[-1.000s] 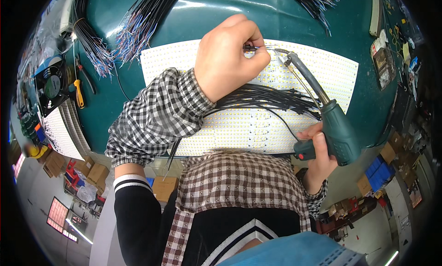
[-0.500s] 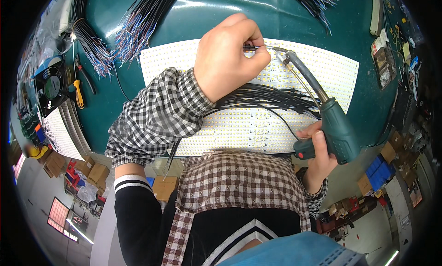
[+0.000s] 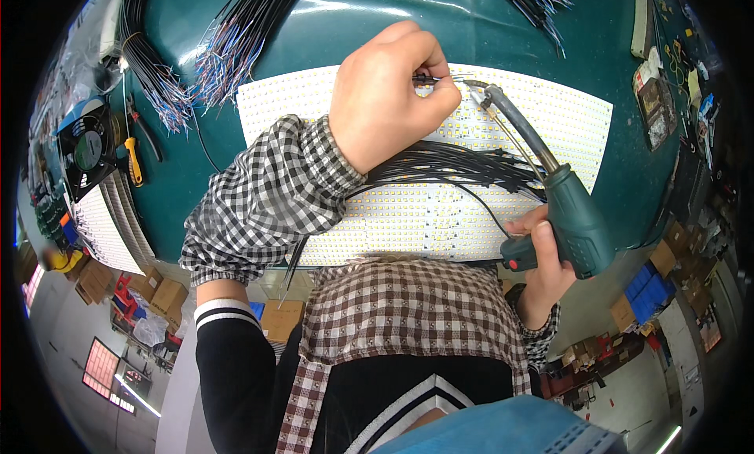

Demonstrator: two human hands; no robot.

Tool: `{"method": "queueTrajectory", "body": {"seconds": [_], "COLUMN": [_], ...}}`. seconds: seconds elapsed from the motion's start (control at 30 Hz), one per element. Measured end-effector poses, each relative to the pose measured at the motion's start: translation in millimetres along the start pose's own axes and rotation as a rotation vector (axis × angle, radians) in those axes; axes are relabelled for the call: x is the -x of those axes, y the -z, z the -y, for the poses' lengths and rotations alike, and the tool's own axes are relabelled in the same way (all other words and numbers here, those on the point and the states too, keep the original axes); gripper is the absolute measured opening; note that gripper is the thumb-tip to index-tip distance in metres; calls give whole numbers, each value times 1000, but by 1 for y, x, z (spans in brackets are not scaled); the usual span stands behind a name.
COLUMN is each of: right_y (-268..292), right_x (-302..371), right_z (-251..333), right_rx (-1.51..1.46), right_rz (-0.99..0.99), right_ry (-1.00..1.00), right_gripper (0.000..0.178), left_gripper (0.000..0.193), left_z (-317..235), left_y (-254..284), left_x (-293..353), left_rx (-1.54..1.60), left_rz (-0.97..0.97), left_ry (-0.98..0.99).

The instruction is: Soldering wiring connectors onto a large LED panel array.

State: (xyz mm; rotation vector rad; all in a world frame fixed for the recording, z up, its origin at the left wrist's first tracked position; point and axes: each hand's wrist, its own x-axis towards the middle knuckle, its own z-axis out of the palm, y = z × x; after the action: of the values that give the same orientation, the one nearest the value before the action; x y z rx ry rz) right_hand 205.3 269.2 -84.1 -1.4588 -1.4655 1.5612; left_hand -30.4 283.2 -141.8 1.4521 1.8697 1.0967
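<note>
My left hand (image 3: 393,93) pinches a thin black cable (image 3: 425,80) between thumb and fingers, over the far part of a white LED board (image 3: 550,108). The fingers of my right hand (image 3: 547,250) are wrapped round the handle of a dark green soldering gun (image 3: 577,218) with a red button. Its bent metal tip points to the cable end just right of my left thumb; whether they touch I cannot tell. A bundle of black cables (image 3: 455,167) lies across the middle of the boards, below my left hand.
Bundles of black cables with stripped ends (image 3: 236,53) lie at the far left, with another bundle (image 3: 542,14) at the far right. Pliers (image 3: 145,128), a yellow-handled screwdriver (image 3: 133,162) and a black fan (image 3: 85,148) are at the left. More LED boards (image 3: 110,226) are stacked near the left edge.
Both hands stay almost in place. The soldering gun and its tip have shifted very slightly up and left; my left hand still pinches the cable.
</note>
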Motion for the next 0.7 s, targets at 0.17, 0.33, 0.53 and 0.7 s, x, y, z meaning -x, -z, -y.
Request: {"method": "queueTrajectory", "body": {"seconds": [0.17, 0.33, 0.53, 0.7], "right_y": [1, 4, 4, 14], "right_x": [1, 3, 3, -1], "right_z": [-3, -4, 0, 0], "right_rx": [21, -11, -24, -123], "right_rz": [-15, -27, -68, -77], "right_ry": [2, 47, 10, 15], "right_gripper": [20, 20, 21, 28], "left_gripper": [9, 9, 9, 9], "left_z": [1, 0, 2, 3], "left_y": [-2, -1, 0, -1], "left_x": [0, 0, 0, -1], "left_rx": [17, 19, 8, 7], "left_rz": [-12, -6, -4, -11], "left_ry": [-24, -10, -10, -17]}}
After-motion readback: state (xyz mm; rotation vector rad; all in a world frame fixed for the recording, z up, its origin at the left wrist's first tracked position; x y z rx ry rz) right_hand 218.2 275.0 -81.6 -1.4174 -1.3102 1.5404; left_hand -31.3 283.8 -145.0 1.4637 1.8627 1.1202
